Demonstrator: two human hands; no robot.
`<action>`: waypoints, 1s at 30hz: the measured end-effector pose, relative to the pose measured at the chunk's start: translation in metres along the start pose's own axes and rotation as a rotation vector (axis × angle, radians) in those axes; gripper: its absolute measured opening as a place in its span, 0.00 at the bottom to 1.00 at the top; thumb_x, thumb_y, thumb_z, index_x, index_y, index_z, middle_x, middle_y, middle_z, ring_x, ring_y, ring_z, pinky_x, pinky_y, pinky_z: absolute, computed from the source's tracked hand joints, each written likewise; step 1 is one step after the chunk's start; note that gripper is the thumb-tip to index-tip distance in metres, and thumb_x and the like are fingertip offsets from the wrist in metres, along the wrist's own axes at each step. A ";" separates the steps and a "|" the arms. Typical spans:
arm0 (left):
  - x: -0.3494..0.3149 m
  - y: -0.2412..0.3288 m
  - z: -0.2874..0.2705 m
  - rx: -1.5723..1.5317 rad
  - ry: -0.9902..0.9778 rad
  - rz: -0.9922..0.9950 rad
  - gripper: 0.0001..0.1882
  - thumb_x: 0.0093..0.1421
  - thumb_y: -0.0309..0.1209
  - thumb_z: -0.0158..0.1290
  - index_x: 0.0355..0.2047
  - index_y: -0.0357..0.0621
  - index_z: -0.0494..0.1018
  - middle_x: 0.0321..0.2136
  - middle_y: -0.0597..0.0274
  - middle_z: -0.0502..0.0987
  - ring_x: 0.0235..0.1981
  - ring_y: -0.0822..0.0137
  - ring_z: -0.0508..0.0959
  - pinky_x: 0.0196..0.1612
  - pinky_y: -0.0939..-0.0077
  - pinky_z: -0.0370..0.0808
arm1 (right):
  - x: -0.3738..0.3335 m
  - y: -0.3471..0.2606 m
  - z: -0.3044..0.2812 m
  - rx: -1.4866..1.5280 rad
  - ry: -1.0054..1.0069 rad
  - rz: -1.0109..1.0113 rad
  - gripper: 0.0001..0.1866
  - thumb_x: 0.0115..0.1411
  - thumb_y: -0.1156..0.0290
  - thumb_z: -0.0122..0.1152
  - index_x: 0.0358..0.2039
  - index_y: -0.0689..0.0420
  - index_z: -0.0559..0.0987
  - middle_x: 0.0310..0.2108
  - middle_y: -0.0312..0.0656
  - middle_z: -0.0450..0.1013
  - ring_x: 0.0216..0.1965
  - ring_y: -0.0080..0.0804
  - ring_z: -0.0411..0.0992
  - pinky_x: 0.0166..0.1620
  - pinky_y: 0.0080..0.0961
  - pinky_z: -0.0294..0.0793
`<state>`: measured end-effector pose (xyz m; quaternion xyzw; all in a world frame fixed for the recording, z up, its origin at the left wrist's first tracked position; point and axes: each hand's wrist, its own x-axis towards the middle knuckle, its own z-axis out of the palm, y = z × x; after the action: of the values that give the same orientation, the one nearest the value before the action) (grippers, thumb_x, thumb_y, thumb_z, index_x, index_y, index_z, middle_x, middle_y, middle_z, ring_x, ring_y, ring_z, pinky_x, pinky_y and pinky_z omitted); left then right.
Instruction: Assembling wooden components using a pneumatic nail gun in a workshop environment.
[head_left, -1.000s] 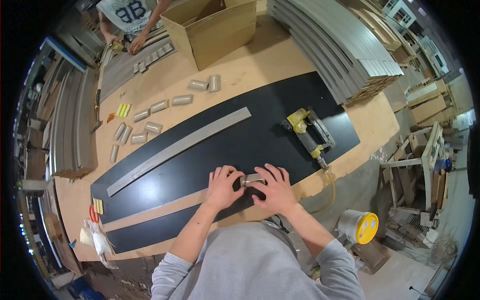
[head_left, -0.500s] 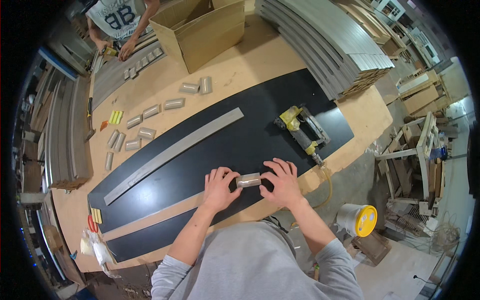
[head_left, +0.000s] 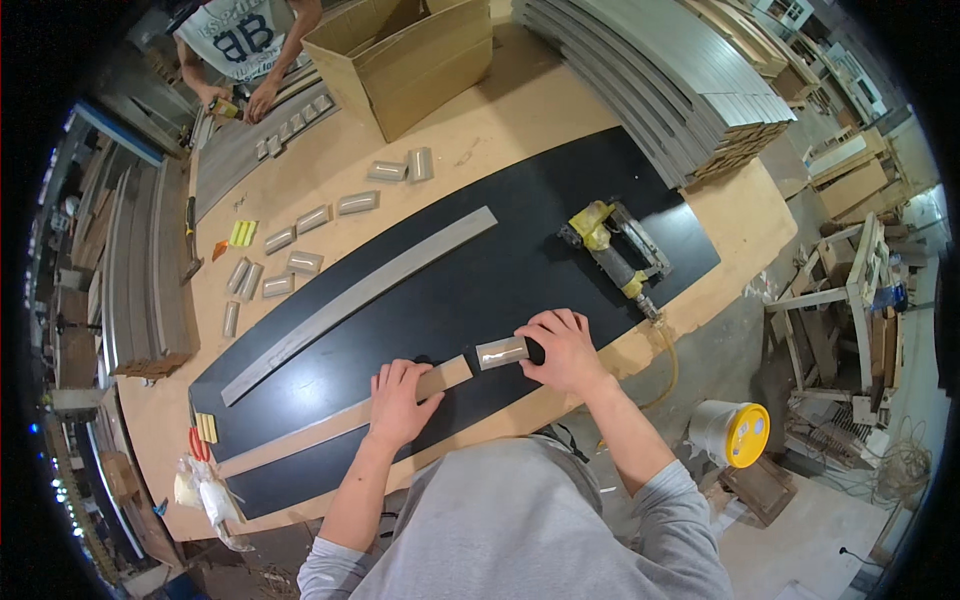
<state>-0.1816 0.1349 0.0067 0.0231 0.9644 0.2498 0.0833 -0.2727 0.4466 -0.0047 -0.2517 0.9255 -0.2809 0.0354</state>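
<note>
My left hand (head_left: 398, 400) presses flat on a long tan wooden strip (head_left: 330, 423) that lies on a black sheet (head_left: 520, 260). My right hand (head_left: 562, 348) holds a small grey sleeve piece (head_left: 500, 352) at the strip's right end, a short gap from the strip's tip. A second, longer grey curved strip (head_left: 365, 288) lies further up the black sheet. A yellow-and-black nail gun (head_left: 615, 250) rests on the sheet, beyond my right hand.
Several grey sleeve pieces (head_left: 300, 262) lie scattered on the plywood table (head_left: 500, 120). A cardboard box (head_left: 405, 55) and a stack of grey slats (head_left: 650, 80) stand at the back. Another person (head_left: 240, 45) works at the far left. A white bucket with yellow lid (head_left: 730, 432) sits on the floor.
My right hand has drawn the grey sleeve to the right, off the strip's end. My left hand has shifted left along the strip, so the hands are now apart.
</note>
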 end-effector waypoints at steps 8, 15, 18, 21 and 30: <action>0.013 0.017 -0.017 -0.189 0.068 0.116 0.25 0.54 0.31 0.70 0.51 0.41 0.77 0.51 0.51 0.77 0.53 0.47 0.78 0.55 0.56 0.78 | 0.009 -0.020 0.021 0.027 -0.007 -0.102 0.24 0.48 0.62 0.78 0.48 0.46 0.85 0.49 0.33 0.74 0.60 0.38 0.67 0.66 0.49 0.61; 0.026 0.032 0.001 -0.151 0.037 0.175 0.25 0.55 0.31 0.70 0.52 0.41 0.77 0.51 0.53 0.78 0.55 0.48 0.77 0.58 0.55 0.76 | 0.012 -0.023 0.023 0.067 -0.027 -0.102 0.25 0.48 0.61 0.81 0.49 0.47 0.86 0.51 0.33 0.74 0.60 0.38 0.67 0.67 0.48 0.61; 0.029 0.032 0.003 -0.147 0.006 0.154 0.25 0.55 0.32 0.70 0.53 0.42 0.77 0.52 0.53 0.78 0.56 0.48 0.77 0.59 0.54 0.75 | 0.013 -0.018 0.022 0.066 -0.040 -0.110 0.26 0.46 0.61 0.82 0.48 0.46 0.86 0.51 0.32 0.75 0.60 0.37 0.68 0.66 0.47 0.61; 0.029 0.029 0.007 -0.116 -0.011 0.144 0.26 0.56 0.33 0.70 0.54 0.43 0.77 0.53 0.53 0.79 0.57 0.48 0.77 0.60 0.54 0.74 | 0.015 -0.015 0.021 0.077 -0.040 -0.128 0.27 0.45 0.62 0.82 0.48 0.45 0.86 0.50 0.31 0.75 0.59 0.36 0.68 0.64 0.45 0.62; 0.027 0.030 0.011 -0.065 -0.013 0.135 0.26 0.56 0.33 0.70 0.54 0.43 0.77 0.52 0.53 0.80 0.55 0.48 0.77 0.60 0.54 0.72 | 0.023 -0.002 0.022 0.124 -0.116 -0.147 0.28 0.45 0.62 0.83 0.50 0.43 0.87 0.50 0.28 0.75 0.58 0.34 0.69 0.63 0.42 0.63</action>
<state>-0.2065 0.1691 0.0074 0.0868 0.9516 0.2857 0.0731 -0.2874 0.4234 -0.0205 -0.3321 0.8818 -0.3243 0.0837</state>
